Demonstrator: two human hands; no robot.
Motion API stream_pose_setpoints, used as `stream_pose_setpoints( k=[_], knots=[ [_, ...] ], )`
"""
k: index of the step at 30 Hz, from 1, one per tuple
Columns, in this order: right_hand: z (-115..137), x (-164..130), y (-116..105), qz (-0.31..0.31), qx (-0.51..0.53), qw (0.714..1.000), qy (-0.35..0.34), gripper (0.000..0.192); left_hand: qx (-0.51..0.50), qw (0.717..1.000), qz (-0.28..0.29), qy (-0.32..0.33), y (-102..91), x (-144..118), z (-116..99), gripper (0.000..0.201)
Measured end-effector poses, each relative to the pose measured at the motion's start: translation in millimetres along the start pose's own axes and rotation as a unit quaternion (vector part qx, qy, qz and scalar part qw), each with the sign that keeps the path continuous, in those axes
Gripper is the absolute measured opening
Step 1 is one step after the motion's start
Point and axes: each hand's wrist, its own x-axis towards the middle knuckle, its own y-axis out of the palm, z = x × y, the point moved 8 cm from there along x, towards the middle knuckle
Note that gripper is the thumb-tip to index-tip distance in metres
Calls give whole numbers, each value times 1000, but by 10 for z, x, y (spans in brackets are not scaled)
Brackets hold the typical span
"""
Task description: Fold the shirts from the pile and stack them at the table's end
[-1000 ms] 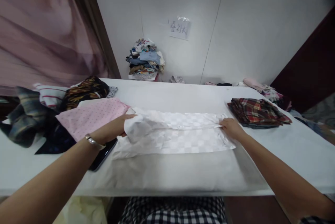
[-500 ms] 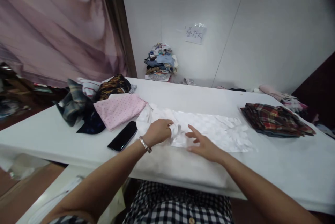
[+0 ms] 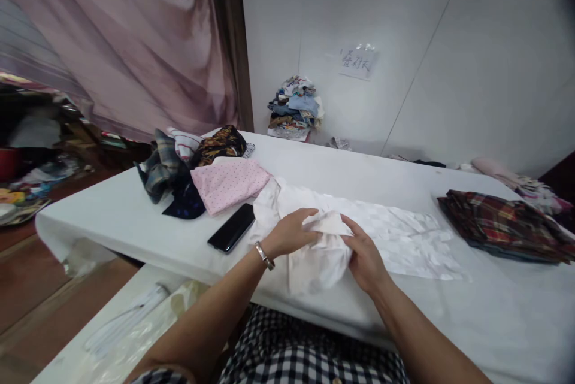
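A white checked-weave garment (image 3: 395, 237) lies stretched across the white table (image 3: 112, 216) in front of me. Its left end is bunched up and lifted off the table near the front edge. My left hand (image 3: 290, 234), with a metal bracelet at the wrist, grips that bunched part from the left. My right hand (image 3: 366, 255) grips it from the right, fingers curled into the cloth. The two hands are close together on the same fold.
A black phone (image 3: 232, 227) lies left of my hands. Beyond it sit a pink dotted cloth (image 3: 229, 182) and a heap of dark garments (image 3: 168, 168). A folded red plaid garment (image 3: 503, 223) lies at the right. A clothes pile (image 3: 294, 108) stands by the wall.
My right hand came from the garment's right end to its left end. Both hands gathered and lifted that end. The view swung left.
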Motion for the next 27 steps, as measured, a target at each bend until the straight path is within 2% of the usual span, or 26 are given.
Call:
stream_pose_setpoints(
  k=[4, 8, 11, 14, 19, 23, 27],
  knots=[
    [145, -69, -118, 16, -26, 999, 24, 69, 116, 992, 11, -44, 100, 2, 435, 62],
    [246, -157, -182, 36, -87, 995, 31, 56, 168, 984, -1, -65, 114, 55, 649, 54],
    [285, -230, -235, 48, -100, 993, 44, 52, 178, 982, -20, -62, 63, 136, 666, 39],
    [319, -291, -290, 83, -117, 987, 66, 61, 184, 980, -59, -55, -51, 216, 653, 31],
    [283, -377, -455, 118, -137, 975, 131, 76, 176, 979, -100, 36, -177, 288, 627, 27],
    [295, -417, -710, 89, -150, 972, 157, 75, 134, 984, -97, 61, -172, 317, 683, 25],
    [605, -329, -1140, -11, -250, 964, 91, 72, 149, 984, -33, 92, -22, 404, 592, 23]
  ],
)
